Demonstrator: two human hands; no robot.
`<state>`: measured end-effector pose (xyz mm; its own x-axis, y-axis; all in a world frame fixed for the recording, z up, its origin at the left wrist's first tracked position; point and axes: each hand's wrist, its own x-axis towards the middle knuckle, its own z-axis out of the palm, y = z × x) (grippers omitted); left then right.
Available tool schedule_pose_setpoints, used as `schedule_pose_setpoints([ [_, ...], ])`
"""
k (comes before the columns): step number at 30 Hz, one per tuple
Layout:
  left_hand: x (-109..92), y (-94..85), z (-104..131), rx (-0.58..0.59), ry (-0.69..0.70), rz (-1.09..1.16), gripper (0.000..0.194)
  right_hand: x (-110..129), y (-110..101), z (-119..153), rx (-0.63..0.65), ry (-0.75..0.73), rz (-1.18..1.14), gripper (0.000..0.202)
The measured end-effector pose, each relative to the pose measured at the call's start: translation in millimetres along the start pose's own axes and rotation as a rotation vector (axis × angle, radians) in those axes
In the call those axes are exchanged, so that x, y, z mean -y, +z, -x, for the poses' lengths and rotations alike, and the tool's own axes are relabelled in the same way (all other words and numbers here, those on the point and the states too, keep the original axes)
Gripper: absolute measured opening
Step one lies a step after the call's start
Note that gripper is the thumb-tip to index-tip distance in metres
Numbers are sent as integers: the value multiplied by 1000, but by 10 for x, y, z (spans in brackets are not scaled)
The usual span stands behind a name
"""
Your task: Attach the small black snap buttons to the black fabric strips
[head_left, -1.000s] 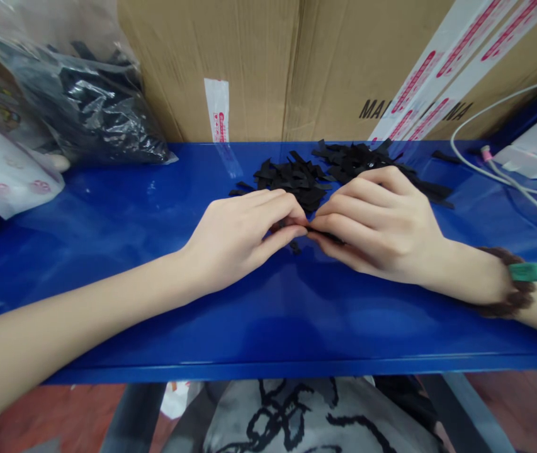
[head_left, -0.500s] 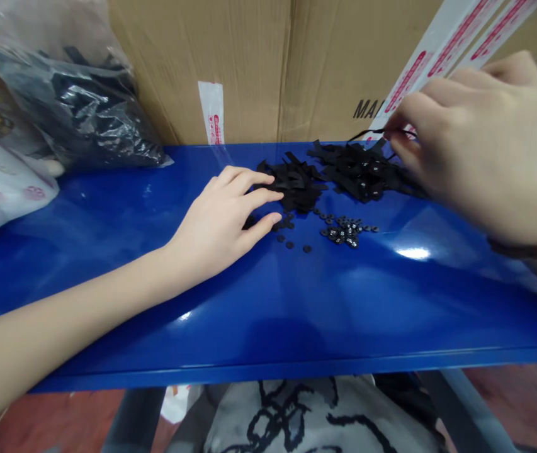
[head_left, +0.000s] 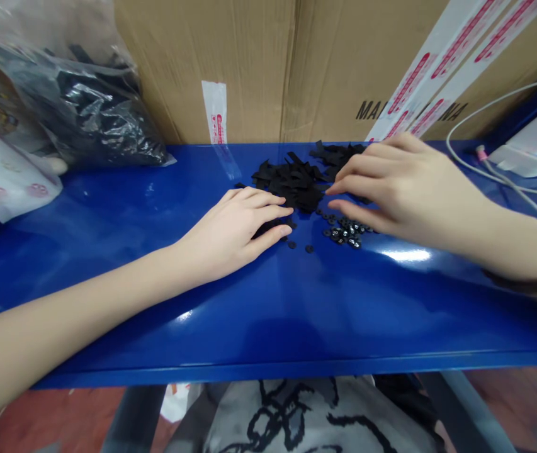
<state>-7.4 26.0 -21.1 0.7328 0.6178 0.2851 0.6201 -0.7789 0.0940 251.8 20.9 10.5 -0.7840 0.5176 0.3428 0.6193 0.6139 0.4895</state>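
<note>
My left hand (head_left: 244, 229) reaches palm down over the blue table (head_left: 268, 314), its fingers apart near small black rings and the left edge of a pile of black fabric strips (head_left: 294, 179). My right hand (head_left: 386, 182) is spread on the other side of that pile, with nothing visible in its fingers. Behind its fingertips lies a second pile of black strips (head_left: 337, 154), partly hidden by the hand. Below it rests a cluster of small black beads or buttons marked with a white letter (head_left: 346, 234). A loose black disc (head_left: 309, 249) lies in front.
A large cardboard box (head_left: 249, 69) with red-and-white tape stands along the table's back. At the left sit a clear plastic bag of black pieces (head_left: 102, 107) and a white printed bag (head_left: 17, 182). White cables (head_left: 466, 167) and a white device (head_left: 532, 145) are at the right.
My right hand has come down and left from above the far strips and no longer holds a thin black strand. My left hand has shifted slightly toward me and right.
</note>
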Motion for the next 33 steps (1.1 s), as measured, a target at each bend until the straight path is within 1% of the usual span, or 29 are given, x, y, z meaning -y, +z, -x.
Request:
schedule_pose_setpoints([
  [4,-2,-6,-16,7,-11,1,39,128,-54,5,1,-52,-96,31],
  [8,-7,-11,-18,8,-13,1,37,195,-16,11,-13,-69,-141,35],
  [10,-11,-15,-12,5,-11,10,36,222,7,8,3,-75,-155,33],
  [12,-16,-19,-4,-26,-8,32,36,241,21,4,17,-81,-161,30],
  [15,-22,-19,2,-60,-14,43,39,254,21,0,18,-78,-162,28],
  [20,-14,6,0,28,-54,2,49,259,7,-3,26,-46,-171,28],
  [23,-4,10,-3,50,-57,-19,52,262,16,-1,36,-39,-162,28],
  [33,-19,8,-18,33,-61,-22,50,240,39,4,29,-57,-116,28],
])
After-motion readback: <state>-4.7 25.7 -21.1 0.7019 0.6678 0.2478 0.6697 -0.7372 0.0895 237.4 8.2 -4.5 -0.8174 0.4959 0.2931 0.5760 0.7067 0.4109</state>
